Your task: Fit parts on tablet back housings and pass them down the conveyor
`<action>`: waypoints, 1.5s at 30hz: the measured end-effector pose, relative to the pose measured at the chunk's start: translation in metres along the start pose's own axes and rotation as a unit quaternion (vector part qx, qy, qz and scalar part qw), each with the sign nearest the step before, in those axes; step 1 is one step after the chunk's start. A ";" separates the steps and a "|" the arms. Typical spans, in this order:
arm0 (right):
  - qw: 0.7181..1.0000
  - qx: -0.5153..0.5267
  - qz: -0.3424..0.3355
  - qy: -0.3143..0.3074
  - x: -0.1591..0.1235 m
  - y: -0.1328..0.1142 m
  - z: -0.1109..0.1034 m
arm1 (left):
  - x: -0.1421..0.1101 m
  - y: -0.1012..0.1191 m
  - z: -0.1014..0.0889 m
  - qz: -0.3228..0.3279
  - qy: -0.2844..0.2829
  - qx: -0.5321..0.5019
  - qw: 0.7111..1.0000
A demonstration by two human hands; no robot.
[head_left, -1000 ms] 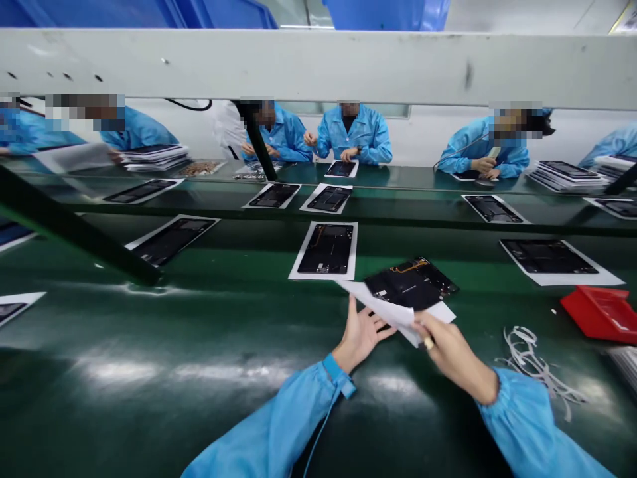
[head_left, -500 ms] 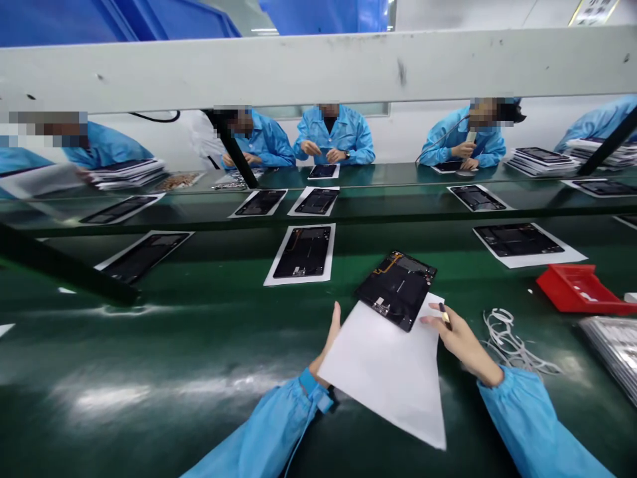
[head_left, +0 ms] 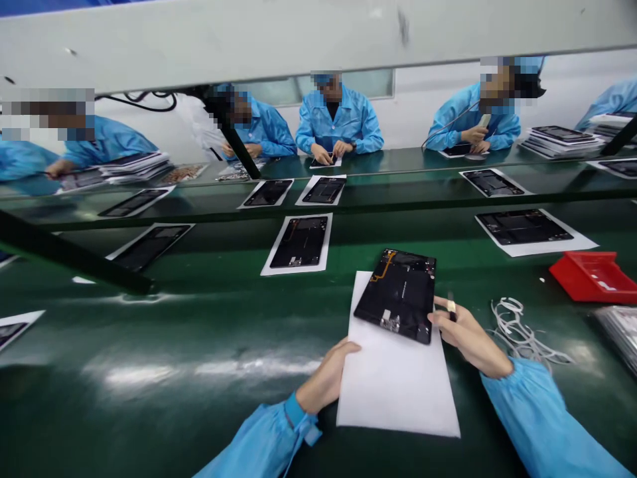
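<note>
A black tablet panel (head_left: 401, 295) with exposed inner parts and an orange flex cable lies askew over the upper part of a white paper sheet (head_left: 398, 392). My left hand (head_left: 328, 375) grips the sheet's left edge, thumb on top, other fingers underneath. At the panel's lower right corner, my right hand (head_left: 470, 335) is closed, thumb and fingers pinching its edge. A small dark and pale object (head_left: 451, 307) shows at my right fingers; its kind I cannot make out. A blue wrist strap (head_left: 295, 410) circles my left wrist.
Other tablet panels on paper, such as one panel (head_left: 301, 240), lie along the green bench (head_left: 164, 332). To the right are a white cable (head_left: 520, 332), a red bin (head_left: 594, 275) and plastic-wrapped items (head_left: 620, 332). A green post (head_left: 74, 255) slants at left. Co-workers sit opposite.
My left hand has closed on the sheet's edge. The sheet has turned straighter and slid farther under the panel. My right fingers now grip the panel's corner. The view has tilted slightly.
</note>
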State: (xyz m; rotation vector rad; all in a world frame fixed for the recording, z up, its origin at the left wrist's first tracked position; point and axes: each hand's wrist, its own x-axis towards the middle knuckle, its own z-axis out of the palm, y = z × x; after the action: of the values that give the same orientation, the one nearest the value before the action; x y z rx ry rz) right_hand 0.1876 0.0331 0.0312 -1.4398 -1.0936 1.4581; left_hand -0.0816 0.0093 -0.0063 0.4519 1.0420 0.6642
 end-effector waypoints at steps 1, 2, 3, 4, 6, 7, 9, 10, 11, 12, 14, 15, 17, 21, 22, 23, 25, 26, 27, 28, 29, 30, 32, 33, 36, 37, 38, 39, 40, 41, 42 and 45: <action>0.999 0.000 0.020 -0.030 -0.012 0.000 -0.004 | -0.007 -0.003 -0.001 -0.009 -0.003 -0.022 1.000; 0.998 -0.009 0.038 -0.041 -0.024 0.001 -0.009 | -0.014 -0.005 0.000 -0.021 -0.016 -0.050 0.998; 0.997 -0.024 0.055 -0.051 -0.036 0.004 -0.012 | -0.021 -0.007 0.000 -0.030 -0.036 -0.080 0.996; 0.995 -0.042 0.070 -0.063 -0.047 0.008 -0.015 | -0.027 -0.009 0.001 -0.035 -0.059 -0.111 0.991; 0.990 -0.075 0.085 -0.082 -0.065 0.019 -0.016 | -0.039 -0.013 0.004 -0.036 -0.086 -0.155 0.984; 0.988 -0.089 0.087 -0.097 -0.072 0.026 -0.015 | -0.045 -0.016 0.005 -0.035 -0.076 -0.157 0.984; 0.982 -0.112 0.084 -0.129 -0.083 0.038 -0.012 | -0.054 -0.025 0.007 -0.032 -0.019 -0.135 0.990; 0.978 -0.125 0.083 -0.145 -0.087 0.044 -0.010 | -0.059 -0.031 0.008 -0.033 0.011 -0.116 0.993; 0.973 -0.141 0.085 -0.161 -0.090 0.048 -0.009 | -0.063 -0.037 0.008 -0.030 0.037 -0.094 0.994; 0.968 -0.162 0.086 -0.172 -0.093 0.051 -0.009 | -0.068 -0.043 0.007 -0.021 0.056 -0.069 0.996; 0.956 -0.217 0.081 -0.180 -0.096 0.054 -0.009 | -0.079 -0.051 0.004 0.017 0.070 0.007 0.997; 0.951 -0.246 0.073 -0.174 -0.097 0.053 -0.010 | -0.085 -0.052 0.001 0.045 0.073 0.061 0.994; 0.947 -0.288 0.049 -0.136 -0.097 0.049 -0.012 | -0.098 -0.048 -0.008 0.098 0.084 0.193 0.973; 0.969 -0.246 -0.005 -0.021 -0.087 0.033 -0.012 | -0.110 -0.025 -0.031 0.169 0.231 0.485 0.826; 0.975 -0.219 -0.025 -0.002 -0.082 0.029 -0.011 | -0.107 -0.019 -0.034 0.203 0.274 0.545 0.766; 0.980 -0.194 -0.046 0.013 -0.076 0.026 -0.009 | -0.102 -0.013 -0.034 0.247 0.298 0.591 0.708; 0.983 -0.160 -0.082 0.023 -0.061 0.022 -0.003 | -0.085 -0.005 -0.023 0.342 0.273 0.642 0.630; 0.984 -0.149 -0.093 0.018 -0.054 0.022 0.001 | -0.073 -0.002 -0.013 0.382 0.231 0.652 0.612; 0.985 -0.142 -0.101 0.010 -0.047 0.022 0.005 | -0.061 0.001 -0.001 0.407 0.188 0.658 0.605; 0.985 -0.135 -0.109 -0.001 -0.040 0.023 0.008 | -0.048 0.003 0.011 0.424 0.151 0.660 0.601; 0.984 -0.130 -0.120 -0.010 -0.034 0.026 0.011 | -0.035 0.004 0.023 0.426 0.119 0.662 0.605; 0.983 -0.128 -0.133 -0.019 -0.030 0.029 0.014 | -0.023 0.005 0.033 0.426 0.099 0.658 0.612; 0.978 -0.129 -0.160 -0.022 -0.024 0.035 0.017 | -0.004 0.005 0.047 0.425 0.080 0.643 0.632; 0.977 -0.128 -0.169 -0.021 -0.022 0.039 0.018 | 0.003 0.005 0.050 0.428 0.076 0.631 0.643; 0.976 -0.123 -0.178 -0.023 -0.021 0.045 0.018 | 0.015 0.003 0.048 0.446 0.058 0.597 0.664; 0.976 -0.124 -0.179 -0.023 -0.021 0.046 0.018 | 0.017 0.002 0.046 0.453 0.052 0.591 0.665; 0.975 -0.126 -0.180 -0.021 -0.021 0.047 0.018 | 0.017 0.001 0.044 0.460 0.048 0.589 0.663; 0.975 -0.129 -0.182 -0.017 -0.021 0.047 0.018 | 0.017 0.001 0.042 0.465 0.045 0.591 0.658; 0.974 -0.132 -0.185 -0.011 -0.021 0.047 0.019 | 0.016 0.000 0.041 0.467 0.046 0.594 0.653; 0.973 -0.135 -0.188 -0.005 -0.021 0.047 0.019 | 0.015 0.000 0.041 0.465 0.047 0.600 0.649; 0.972 -0.138 -0.191 0.001 -0.021 0.047 0.019 | 0.013 0.000 0.041 0.460 0.049 0.606 0.647; 0.970 -0.143 -0.198 0.012 -0.021 0.047 0.020 | 0.010 0.000 0.042 0.432 0.045 0.622 0.651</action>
State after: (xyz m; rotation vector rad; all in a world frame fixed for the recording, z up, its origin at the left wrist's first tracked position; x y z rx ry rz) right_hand 0.1701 -0.0023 -0.0073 -1.3255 -1.5232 1.0298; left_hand -0.0405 0.0146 0.0057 2.2684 1.2454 0.6906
